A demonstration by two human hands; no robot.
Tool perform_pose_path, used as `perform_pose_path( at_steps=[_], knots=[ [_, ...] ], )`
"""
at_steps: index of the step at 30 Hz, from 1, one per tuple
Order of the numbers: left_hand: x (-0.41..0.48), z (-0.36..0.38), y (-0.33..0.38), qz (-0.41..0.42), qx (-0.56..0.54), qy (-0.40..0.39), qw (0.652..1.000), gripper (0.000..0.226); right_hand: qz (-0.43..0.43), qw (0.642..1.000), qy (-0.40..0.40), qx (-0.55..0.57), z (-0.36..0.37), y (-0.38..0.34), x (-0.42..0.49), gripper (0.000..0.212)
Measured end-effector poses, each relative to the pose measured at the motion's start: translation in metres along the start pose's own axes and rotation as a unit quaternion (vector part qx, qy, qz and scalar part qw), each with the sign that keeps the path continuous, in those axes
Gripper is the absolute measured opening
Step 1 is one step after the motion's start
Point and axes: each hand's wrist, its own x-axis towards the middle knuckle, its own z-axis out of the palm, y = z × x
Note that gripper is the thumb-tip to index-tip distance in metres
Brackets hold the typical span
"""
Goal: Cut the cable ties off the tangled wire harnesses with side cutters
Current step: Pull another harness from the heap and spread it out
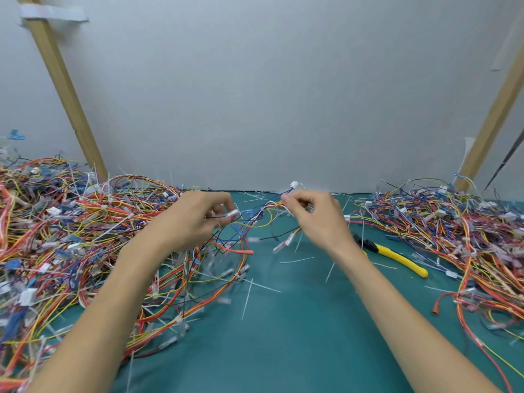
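While the left hand [198,219] and right hand [317,217] each pinch it in a narrow grip, the light, floppy harness of multicoloured wires [256,221] sags between them above the teal worktop [283,350], likely best held taut close to the cut point, the yellow-handled side cutters [394,255] lying near the right wrist.

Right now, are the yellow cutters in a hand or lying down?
Lying down: the side cutters rest on the green mat, nobody gripping them.

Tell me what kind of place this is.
Probably a workbench in a wiring workshop: a green mat, heaps of tangled wire harnesses, yellow-handled side cutters and cut cable ties lying on it. The left hand and right hand pinch one harness.
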Motion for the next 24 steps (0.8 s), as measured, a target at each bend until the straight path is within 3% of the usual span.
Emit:
perform_pose_path(
  at_steps=[6,9,16,20,24],
  knots=[
    [-0.001,-0.01,-0.001,-0.009,-0.035,0.004,0.999,0.016,0.031,0.994,0.091,-0.043,-0.006,0.007,0.001,0.038],
    [-0.005,-0.019,-0.008,-0.029,-0.038,0.011,0.999,0.005,0.047,0.988,0.144,-0.037,-0.013,0.009,0.003,0.042],
    [-0.007,-0.011,-0.011,-0.05,0.031,-0.032,0.998,0.021,0.003,0.975,0.221,-0.025,-0.007,-0.001,-0.002,0.043],
    [-0.002,0.0,-0.004,-0.047,0.045,0.001,0.998,0.013,-0.029,0.972,0.232,-0.003,-0.007,-0.003,-0.003,0.04],
    [0.0,0.004,-0.001,-0.045,0.071,0.05,0.995,0.014,-0.041,0.98,0.193,0.013,-0.007,-0.001,-0.002,0.037]
  ],
)
